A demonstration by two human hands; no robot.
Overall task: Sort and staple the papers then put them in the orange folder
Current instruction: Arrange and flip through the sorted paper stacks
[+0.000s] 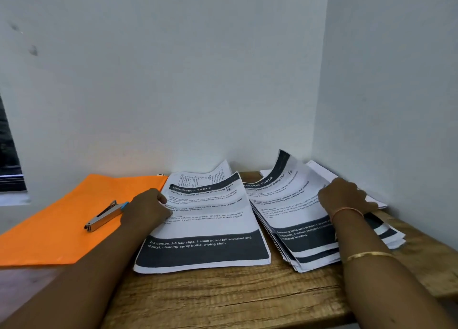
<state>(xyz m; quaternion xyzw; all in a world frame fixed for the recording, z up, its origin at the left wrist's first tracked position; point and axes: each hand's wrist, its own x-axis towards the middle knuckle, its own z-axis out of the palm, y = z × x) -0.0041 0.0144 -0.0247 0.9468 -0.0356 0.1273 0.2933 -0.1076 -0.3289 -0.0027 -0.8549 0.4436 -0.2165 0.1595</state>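
A desk [223, 299] is spread with an orange folder [62, 229], flat at the left. Beside it two stacks of dark-banded sheets are set: the left stack [205, 224] squared, the right stack [297, 232] fanned, its top sheet [285, 180] curled up. That sheet's right edge is pinched by the right grip [344, 197]. The left grip [146, 206] is curled at the left stack's edge; a hold cannot be told. A stapler [104, 217] is laid on the folder
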